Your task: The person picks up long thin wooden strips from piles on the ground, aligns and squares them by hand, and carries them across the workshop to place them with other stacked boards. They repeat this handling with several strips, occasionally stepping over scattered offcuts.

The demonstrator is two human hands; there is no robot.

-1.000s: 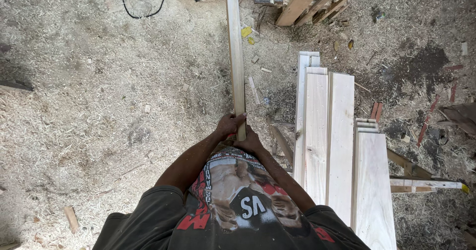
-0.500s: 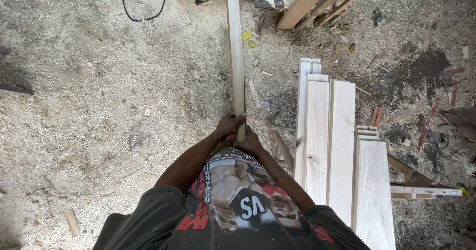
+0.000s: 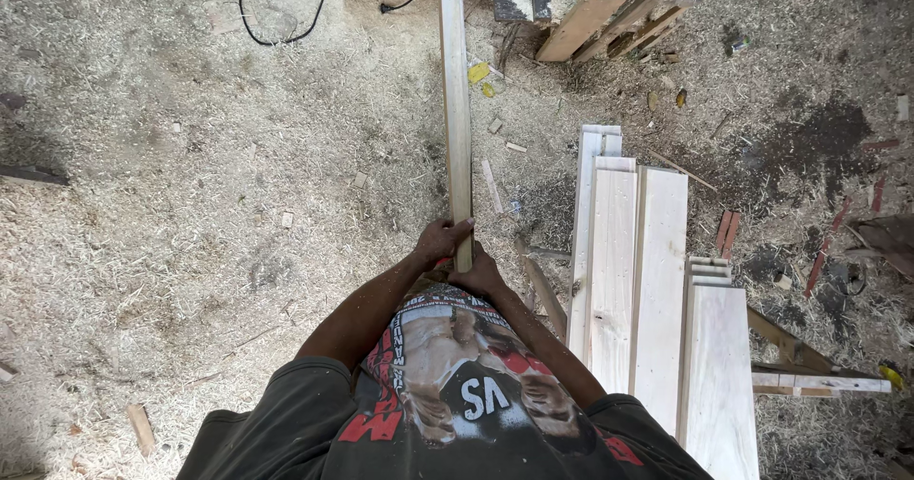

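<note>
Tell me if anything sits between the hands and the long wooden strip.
Nothing does. The left hand and right hand both grip the near end of the long wooden strip directly; the stacked boards lie apart, to its right.

Barely any change: shifted the long plank [image 3: 456, 109] a hair rightward in view, left hand [image 3: 440, 240] and right hand [image 3: 479, 272] drifted along with it, gripping same as before.

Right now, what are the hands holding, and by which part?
Both hands, left hand and right hand, grip a long pale wooden board at its near end, close to the body.
</note>
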